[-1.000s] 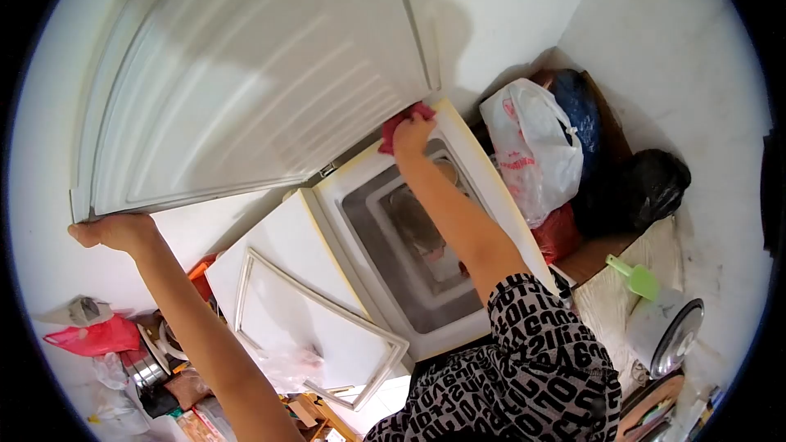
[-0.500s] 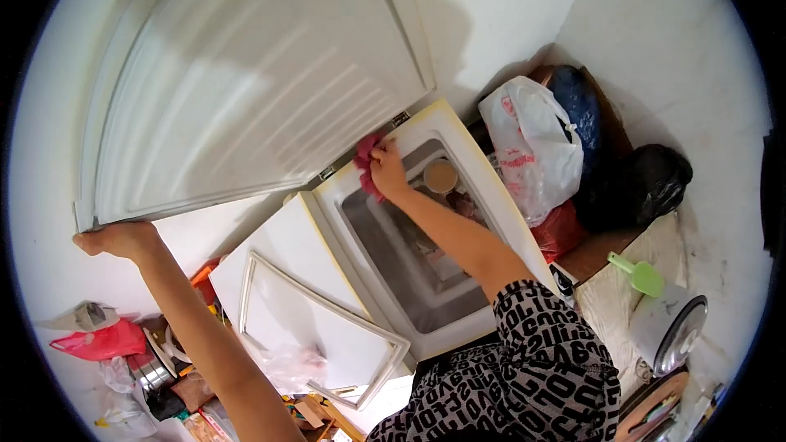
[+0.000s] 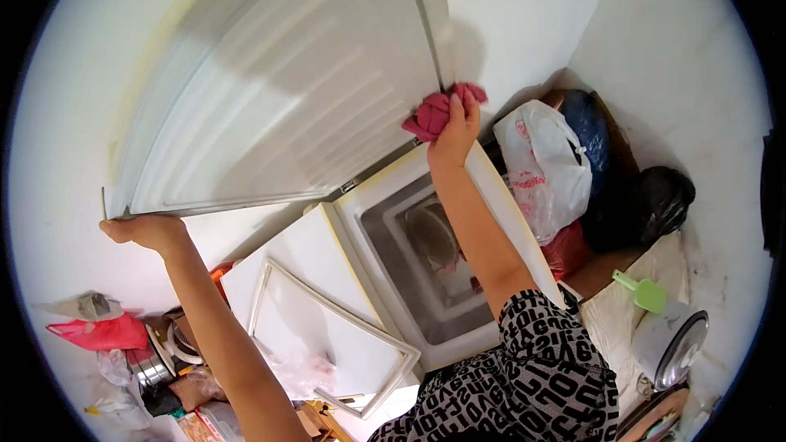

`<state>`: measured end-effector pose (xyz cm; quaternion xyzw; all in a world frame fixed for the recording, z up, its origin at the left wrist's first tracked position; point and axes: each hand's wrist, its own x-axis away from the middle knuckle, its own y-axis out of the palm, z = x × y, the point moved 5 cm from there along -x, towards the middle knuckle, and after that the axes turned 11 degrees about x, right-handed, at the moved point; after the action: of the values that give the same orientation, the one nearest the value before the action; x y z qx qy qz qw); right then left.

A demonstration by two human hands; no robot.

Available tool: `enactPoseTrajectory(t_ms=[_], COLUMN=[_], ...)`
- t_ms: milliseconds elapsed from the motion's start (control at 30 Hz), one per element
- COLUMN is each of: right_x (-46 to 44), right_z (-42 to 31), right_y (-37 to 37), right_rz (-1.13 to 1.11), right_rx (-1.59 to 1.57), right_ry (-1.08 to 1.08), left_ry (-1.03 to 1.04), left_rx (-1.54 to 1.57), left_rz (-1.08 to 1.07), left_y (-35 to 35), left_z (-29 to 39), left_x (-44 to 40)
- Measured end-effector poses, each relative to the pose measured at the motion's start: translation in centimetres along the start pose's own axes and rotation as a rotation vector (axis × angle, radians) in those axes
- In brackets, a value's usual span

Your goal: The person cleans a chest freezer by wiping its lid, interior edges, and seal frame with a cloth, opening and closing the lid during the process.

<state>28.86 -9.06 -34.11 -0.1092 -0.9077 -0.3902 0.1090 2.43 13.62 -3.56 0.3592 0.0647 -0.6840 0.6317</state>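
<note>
The fingers [image 3: 469,109] of the right hand [image 3: 453,146] are clamped on a crumpled, dark-pink cloth [image 3: 430,119], bunched beneath and beside them. Half a second ago they had it on the freezer's hinge-side rim; now it is further right, at the lower right corner of the raised lid, seemingly touching it. The wiping thus appears to have passed from the rim to that corner.

Just below these fingers lies the rim of the white, box-shaped chest freezer [image 3: 391,180]; the forearm hides part of its grey interior. Up and left of them spreads the ribbed, white lid [image 3: 295,98]. Right of them, near, sits a white plastic bag with red print [image 3: 540,180], and beyond it a shiny black plastic bag [image 3: 647,213].

Well apart on the left, the left hand [image 3: 149,233] grips the lid's lower left corner, its fingertips mostly hidden, and its place there is little changed.
</note>
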Motion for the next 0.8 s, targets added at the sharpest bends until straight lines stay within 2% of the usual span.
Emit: enactPoseTrajectory(t_ms=[33, 67, 133, 233, 300, 367, 567, 700, 800], right_x=[0.6, 1.0, 2.7, 1.1, -1.9, -4.2, -2.9, -3.1, -3.1], right_z=[-2.5, -4.7, -10.1, -9.5, -5.0, -0.4, -4.2, -3.1, -3.5], right_y=[1.9, 3.4, 6.9, 6.6, 3.2, 0.1, 3.5, 2.6, 3.3], right_rz=[-0.046, -0.050, -0.177, -0.170, -0.153, -0.264, -0.393, -0.393, -0.458], right_rx=[0.077, 0.073, 0.412, 0.560, 0.546, 0.517, 0.463, 0.442, 0.415], right_ry=[-0.152, -0.155, -0.715, -0.765, -0.749, -0.359, -0.329, -0.191, -0.235], left_ry=[-0.011, -0.007, -0.013, -0.018, -0.036, -0.065, -0.104, -0.101, -0.101], left_rx=[0.013, 0.018, 0.032, 0.034, 0.068, 0.078, 0.088, 0.087, 0.106], left_rz=[0.040, 0.041, 0.054, 0.050, 0.031, 0.018, 0.052, 0.063, 0.063], left_y=[0.2, 0.4, 0.2, -0.9, -1.2, -2.0, -1.9, -2.2, -3.0], left_z=[0.1, 0.3, 0.2, -0.5, -0.9, -1.5, -2.0, -2.0, -2.7], left_x=[0.2, 0.3, 0.4, -0.4, -0.7, -1.0, -1.1, -1.3, -1.9])
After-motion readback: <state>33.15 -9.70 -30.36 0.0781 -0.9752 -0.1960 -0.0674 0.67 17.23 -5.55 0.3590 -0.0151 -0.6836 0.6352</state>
